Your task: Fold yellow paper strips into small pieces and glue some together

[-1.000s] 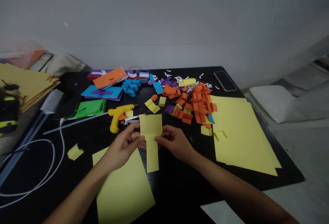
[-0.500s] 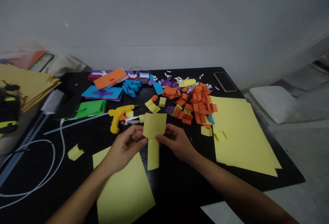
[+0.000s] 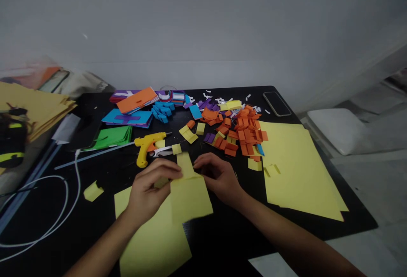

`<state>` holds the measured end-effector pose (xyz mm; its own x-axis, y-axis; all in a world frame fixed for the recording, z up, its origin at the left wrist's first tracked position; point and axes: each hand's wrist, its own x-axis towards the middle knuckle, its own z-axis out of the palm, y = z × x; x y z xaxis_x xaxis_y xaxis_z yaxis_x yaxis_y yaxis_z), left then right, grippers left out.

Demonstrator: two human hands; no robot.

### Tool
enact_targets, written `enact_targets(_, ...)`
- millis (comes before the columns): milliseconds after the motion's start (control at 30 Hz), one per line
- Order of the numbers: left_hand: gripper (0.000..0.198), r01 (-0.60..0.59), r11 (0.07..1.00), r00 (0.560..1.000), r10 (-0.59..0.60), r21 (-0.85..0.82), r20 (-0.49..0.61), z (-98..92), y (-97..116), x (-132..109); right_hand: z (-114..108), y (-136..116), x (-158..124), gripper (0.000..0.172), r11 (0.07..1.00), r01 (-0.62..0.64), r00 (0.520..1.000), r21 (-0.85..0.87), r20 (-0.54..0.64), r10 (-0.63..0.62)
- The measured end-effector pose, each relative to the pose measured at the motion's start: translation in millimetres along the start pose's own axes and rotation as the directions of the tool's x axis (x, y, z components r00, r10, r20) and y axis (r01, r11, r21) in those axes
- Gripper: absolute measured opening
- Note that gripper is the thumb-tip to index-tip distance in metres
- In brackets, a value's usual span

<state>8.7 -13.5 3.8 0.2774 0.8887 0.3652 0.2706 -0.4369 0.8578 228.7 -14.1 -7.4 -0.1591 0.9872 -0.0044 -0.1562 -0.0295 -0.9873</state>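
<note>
A folded yellow paper piece (image 3: 191,198) is held up over the black table, its narrow strip pointing away from me and its wide part toward me. My left hand (image 3: 149,188) pinches it at the left, by the step between strip and wide part. At the right edge, my right hand (image 3: 221,178) has its fingers curled, with thumb and fingertips at the paper's corner. Below my left hand lies a flat yellow sheet (image 3: 155,247). Just beyond the hands are a yellow glue gun (image 3: 146,145) and scissors (image 3: 163,151), with a small yellow folded piece (image 3: 176,149) by the scissors' tip.
Orange folded pieces (image 3: 248,128) lie heaped at the back right, beside a stack of yellow sheets (image 3: 295,166). A phone (image 3: 276,103) rests near the far corner. Green folded paper (image 3: 111,136) and blue folded paper (image 3: 127,117) are at the left, near a white cable (image 3: 68,209).
The yellow paper piece has been flipped end for end: its wide part now faces me and its strip points away. My right hand's grip has shifted to the wide part's corner.
</note>
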Motion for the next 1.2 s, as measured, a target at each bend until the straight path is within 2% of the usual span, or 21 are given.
enact_targets(67,0.025,-0.120,0.988,0.991,0.125,0.096,-0.039,-2.6,1.8,0.1,-0.1,-1.9,0.8,0.020,0.999,-0.041,0.999,0.006,-0.011,0.042)
enact_targets(167,0.031,-0.218,0.960,0.974,0.226,0.174,-0.028,-2.1,1.6,1.5,0.8,-1.0,1.0,0.029,0.964,-0.248,0.968,0.094,0.073,0.241)
enact_targets(233,0.032,-0.266,0.945,0.963,0.268,0.191,0.016,-0.6,0.7,2.5,1.8,1.3,0.1,0.033,0.941,-0.320,0.942,0.112,0.140,0.304)
enact_targets(300,0.031,-0.253,0.948,0.967,0.249,0.193,0.044,1.0,0.0,2.4,2.4,4.4,-1.1,0.033,0.943,-0.317,0.940,0.106,0.165,0.298)
enact_targets(367,0.025,-0.132,0.979,0.991,0.133,0.155,0.003,3.5,-0.1,1.3,2.7,7.7,-1.9,0.033,0.954,-0.285,0.952,0.090,0.141,0.271)
enact_targets(433,0.016,0.078,0.997,0.996,-0.077,0.030,-0.038,7.6,-0.4,-0.1,2.8,10.8,-2.1,0.031,0.964,-0.259,0.963,0.056,0.093,0.254)
enact_targets(467,0.012,0.185,0.981,0.982,-0.187,-0.051,-0.025,10.3,-0.9,-0.7,2.9,12.2,-2.0,0.030,0.968,-0.247,0.967,0.037,0.071,0.244)
enact_targets(533,0.012,0.358,0.918,0.934,-0.350,-0.169,0.076,16.2,-2.7,-1.4,3.3,14.4,-1.8,0.028,0.974,-0.228,0.973,0.005,0.048,0.228)
enact_targets(633,0.023,0.459,0.877,0.885,-0.440,-0.140,0.152,24.0,-6.2,-1.9,4.4,15.6,-2.1,0.026,0.980,-0.194,0.980,-0.045,0.043,0.196)
enact_targets(733,0.028,0.424,0.905,0.895,-0.415,-0.024,0.161,27.5,-6.8,-1.9,6.0,15.3,-3.7,0.027,0.989,-0.117,0.992,-0.093,0.032,0.121)
enact_targets(833,0.026,0.282,0.951,0.935,-0.302,0.128,0.186,29.1,-2.7,-1.9,7.9,15.7,-6.5,0.037,0.989,-0.014,1.000,-0.150,0.006,0.015)
enact_targets(933,0.018,0.150,0.967,0.952,-0.197,0.207,0.233,32.0,1.6,-3.1,10.1,17.8,-9.2,0.036,0.975,0.011,0.999,-0.220,-0.036,-0.019)
enact_targets(1033,0.016,0.119,0.964,0.955,-0.176,0.236,0.240,35.6,1.4,-5.3,12.1,19.0,-9.8,0.032,0.970,0.004,0.997,-0.243,-0.075,-0.023)
enact_targets(1200,0.025,0.114,0.959,0.962,-0.172,0.261,0.212,38.1,-4.0,-7.4,13.1,14.5,-7.3,0.029,0.971,-0.004,0.995,-0.239,-0.101,-0.021)
